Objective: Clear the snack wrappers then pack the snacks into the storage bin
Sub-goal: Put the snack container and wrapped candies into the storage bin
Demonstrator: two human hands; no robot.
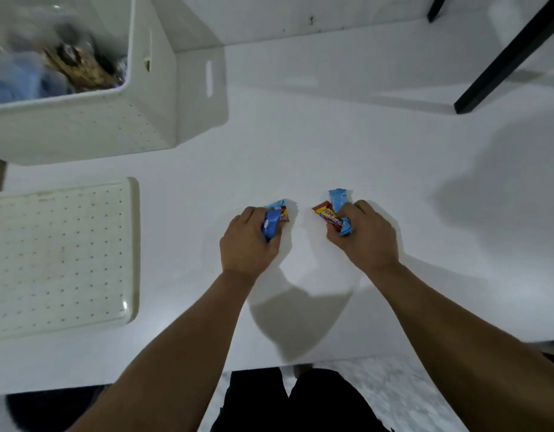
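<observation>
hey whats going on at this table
A person stands at a white table with a small bunch of blue and red snack packets in each fist: left hand and right hand. Both hands are low over the tabletop. The open white storage bin sits to the far left with blurry items already inside, and its lid lies flat beside it.

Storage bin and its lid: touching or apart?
Apart. The head view shows a strip of bare white table between the storage bin and the lid lying flat nearer the person.
</observation>
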